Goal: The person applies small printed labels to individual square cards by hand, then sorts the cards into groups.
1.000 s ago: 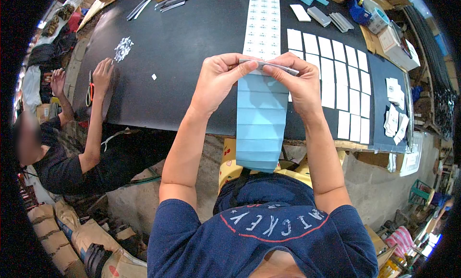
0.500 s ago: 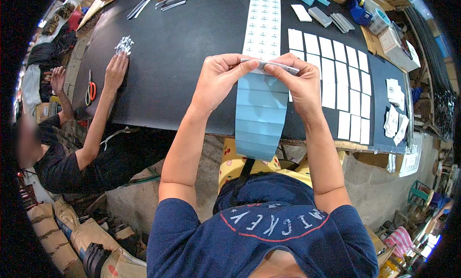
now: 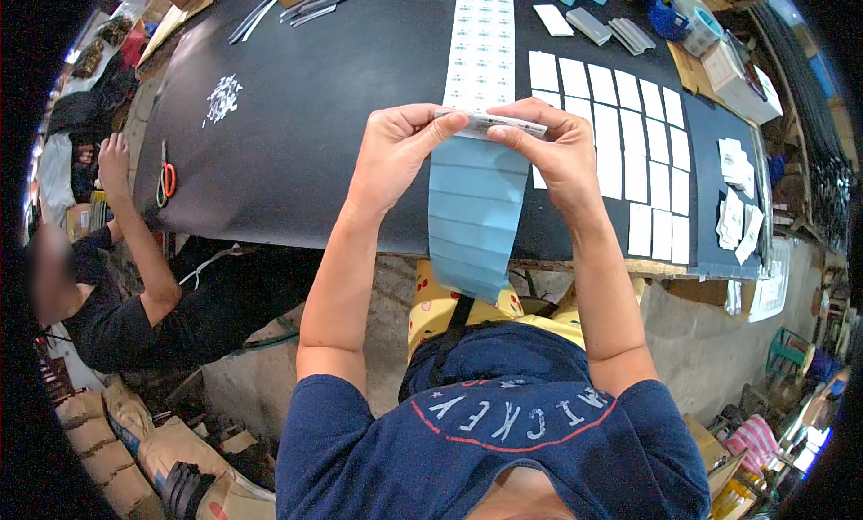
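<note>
A long label sheet with rows of small printed labels runs down the dark table to my hands. Its blue backing strip, creased crosswise, hangs below them past the table edge. My left hand pinches the fold of the sheet between thumb and fingers. On the fold's other end, my right hand has the same kind of pinch. The two thumbs lie close together on top. Rows of white rectangular cards lie just right of my right hand, which partly covers some.
A co-worker sits at the left by orange-handled scissors and a pile of small white pieces. Stacked labels lie at the right, grey strips at the back, and a white box at the back right.
The co-worker's hand has left the pile of white pieces and drawn back left. My hands still pinch the sheet, with more printed surface showing at the fold. The view has shifted slightly.
</note>
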### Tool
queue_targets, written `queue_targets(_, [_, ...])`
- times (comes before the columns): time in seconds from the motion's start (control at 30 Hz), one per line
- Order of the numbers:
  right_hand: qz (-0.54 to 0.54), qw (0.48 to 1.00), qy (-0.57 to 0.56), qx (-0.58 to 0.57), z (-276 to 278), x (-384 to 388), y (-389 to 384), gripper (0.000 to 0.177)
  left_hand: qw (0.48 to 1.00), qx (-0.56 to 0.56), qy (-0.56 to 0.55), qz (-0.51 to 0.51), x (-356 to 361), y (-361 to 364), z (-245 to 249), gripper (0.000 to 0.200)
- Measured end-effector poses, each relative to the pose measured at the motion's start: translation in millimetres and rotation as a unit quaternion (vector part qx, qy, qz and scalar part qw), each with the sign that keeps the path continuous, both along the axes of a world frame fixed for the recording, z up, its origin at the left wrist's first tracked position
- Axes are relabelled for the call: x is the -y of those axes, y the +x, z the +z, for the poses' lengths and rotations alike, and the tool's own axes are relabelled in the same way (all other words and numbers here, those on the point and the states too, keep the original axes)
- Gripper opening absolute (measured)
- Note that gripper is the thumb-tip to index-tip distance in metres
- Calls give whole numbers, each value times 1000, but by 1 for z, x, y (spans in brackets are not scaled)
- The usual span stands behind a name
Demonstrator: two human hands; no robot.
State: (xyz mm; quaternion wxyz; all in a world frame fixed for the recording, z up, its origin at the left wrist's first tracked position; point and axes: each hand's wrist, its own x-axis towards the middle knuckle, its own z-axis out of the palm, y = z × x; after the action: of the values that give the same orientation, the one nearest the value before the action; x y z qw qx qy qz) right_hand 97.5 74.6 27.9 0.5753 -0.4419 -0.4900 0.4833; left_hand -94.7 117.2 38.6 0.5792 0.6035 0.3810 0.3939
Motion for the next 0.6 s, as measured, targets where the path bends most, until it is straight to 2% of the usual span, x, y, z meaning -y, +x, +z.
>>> queue_targets(0.07, [-26, 999, 16, 36, 1, 2, 3, 12, 1000, -11, -6, 7, 0, -1, 2, 23])
queue_targets(0.2, [-21, 999, 25, 39, -4, 3, 6, 12, 1000, 11, -7, 11, -2, -1, -3, 24])
queue_targets(0.37, [-20, 1000, 8, 1, -3, 1, 3, 10, 1000, 12, -10, 19, -1, -1, 1, 24])
queue_targets(0.47, [-15, 999, 39, 7, -2, 0, 2, 9, 1000, -14, -1, 13, 0, -8, 3, 25])
queue_targets(0.53, [-9, 998, 51, 30, -16, -6, 0, 11, 988, -135, 43, 65, 2, -8, 6, 25])
queue_targets(0.6, [-1, 995, 75, -61, -27, -11, -12, 10, 999, -13, 22, 43, 6, -8, 2, 34])
